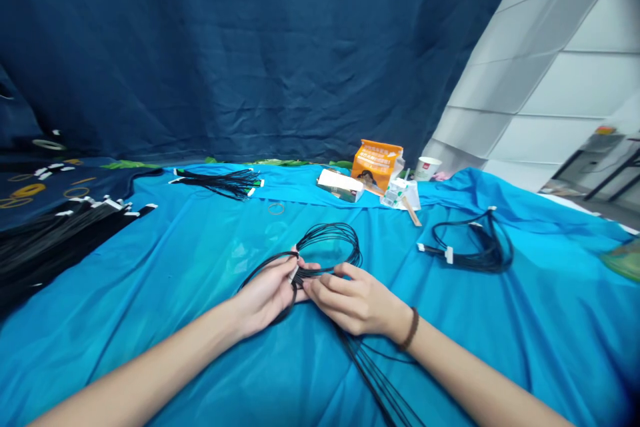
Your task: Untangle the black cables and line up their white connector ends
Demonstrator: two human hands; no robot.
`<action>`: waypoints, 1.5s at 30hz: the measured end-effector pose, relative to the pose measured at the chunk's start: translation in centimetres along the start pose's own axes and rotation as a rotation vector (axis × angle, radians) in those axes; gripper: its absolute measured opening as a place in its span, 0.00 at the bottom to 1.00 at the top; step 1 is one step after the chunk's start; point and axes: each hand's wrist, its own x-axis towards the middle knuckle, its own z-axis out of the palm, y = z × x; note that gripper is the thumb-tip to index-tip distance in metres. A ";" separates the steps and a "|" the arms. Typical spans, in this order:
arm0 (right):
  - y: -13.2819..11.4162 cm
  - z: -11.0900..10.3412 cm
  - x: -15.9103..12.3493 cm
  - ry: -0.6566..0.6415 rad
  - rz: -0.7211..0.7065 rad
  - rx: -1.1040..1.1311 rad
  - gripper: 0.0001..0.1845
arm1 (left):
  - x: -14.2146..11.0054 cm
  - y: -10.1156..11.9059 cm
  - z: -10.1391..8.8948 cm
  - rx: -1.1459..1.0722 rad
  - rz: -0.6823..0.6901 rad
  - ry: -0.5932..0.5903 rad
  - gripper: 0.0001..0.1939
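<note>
The head view showed trailing strands [367, 379] running toward the near edge of the cloth-covered tabletop [550, 320], where a sweep of the right forearm [465, 377] could have snagged them and tugged the work askew. They seemed to belong to the black cable bundle [356, 253], looped between the two hands: the left hand [267, 293] gripped it beside a white connector [293, 273], and the right hand [357, 300] had its fingers drawn together on the strands. Had either grip slackened, the loop would probably have sprung wide — the strands looked stiff. Those fingers hid where the strands crossed, so I couldn't tell whether anything bound them, or whether the bundle touched the cloth; the trailing ends left the frame. Farther off, a coiled bundle [480, 261] lay well apart on the right, its tie unclear, while the left edge cut off a cable pile [45, 247]. Beyond, print on an orange bag [377, 163] was too blurred to read.
</note>
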 end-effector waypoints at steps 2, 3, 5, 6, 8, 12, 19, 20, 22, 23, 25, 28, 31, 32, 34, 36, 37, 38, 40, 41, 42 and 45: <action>0.0 0.1 0.0 -0.002 0.042 0.044 0.10 | 0.0 0.0 0.1 -0.001 0.002 0.008 0.09; 0.1 0.2 0.0 0.008 0.098 0.097 0.10 | 0.0 0.1 0.2 -0.003 0.006 0.007 0.09; 0.1 0.2 0.1 0.063 0.263 0.286 0.10 | -0.1 0.2 0.3 0.001 0.020 -0.001 0.09; 0.1 0.1 0.2 0.107 0.361 0.408 0.10 | -0.2 0.2 0.3 0.011 0.023 -0.004 0.08; 0.0 -0.3 0.5 0.194 0.551 0.659 0.09 | -0.4 0.4 0.4 0.041 0.014 -0.007 0.07; -0.1 -1.5 1.3 0.321 0.932 1.104 0.07 | -0.6 0.5 0.3 0.059 -0.025 -0.012 0.05; 1.7 -3.3 0.9 0.866 1.274 1.239 0.09 | -0.4 0.5 0.5 0.042 -0.013 0.074 0.07; 1.9 -3.5 0.8 0.867 1.278 1.119 0.10 | -0.4 0.4 0.5 0.044 0.007 0.072 0.07; 1.8 -3.9 0.6 0.782 1.226 0.809 0.09 | -0.5 0.3 0.5 0.065 0.059 0.050 0.06; 1.6 -4.0 0.6 0.716 1.165 0.659 0.08 | -0.6 0.2 0.6 0.078 0.092 0.031 0.05; 0.8 -3.9 0.9 0.571 1.003 0.453 0.04 | -0.7 0.1 0.6 0.112 0.167 -0.018 0.05; -0.5 -3.4 1.5 0.442 0.814 0.359 0.04 | -0.8 0.0 0.7 0.192 0.252 -0.073 0.08; -1.1 -2.9 1.9 0.391 0.753 0.310 0.06 | -0.7 -0.1 0.9 0.267 0.260 -0.064 0.12; -1.1 -2.8 1.9 0.384 0.751 0.299 0.06 | -0.7 -0.1 0.9 0.278 0.256 -0.062 0.12; -1.1 -2.8 1.9 0.379 0.751 0.289 0.06 | -0.5 -0.2 0.9 0.289 0.260 -0.071 0.13; -1.1 -2.8 1.8 0.377 0.749 0.285 0.06 | -0.4 -0.3 0.8 0.308 0.280 -0.093 0.13; -1.1 -2.8 1.8 0.374 0.748 0.282 0.06 | -0.4 -0.4 0.7 0.319 0.295 -0.099 0.13; -1.1 -2.8 1.8 0.371 0.747 0.278 0.06 | -0.4 -0.4 0.7 0.330 0.307 -0.099 0.13; -1.1 -2.8 1.8 0.367 0.748 0.274 0.07 | -0.4 -0.4 0.7 0.353 0.322 -0.086 0.12; -1.1 -2.8 1.8 0.365 0.749 0.276 0.07 | -0.4 -0.3 0.7 0.365 0.323 -0.077 0.12; -1.1 -2.8 1.8 0.363 0.748 0.280 0.07 | -0.4 -0.3 0.7 0.375 0.322 -0.069 0.12; -1.1 -2.8 1.8 0.342 0.749 0.292 0.08 | -0.5 -0.2 0.8 0.400 0.316 -0.056 0.14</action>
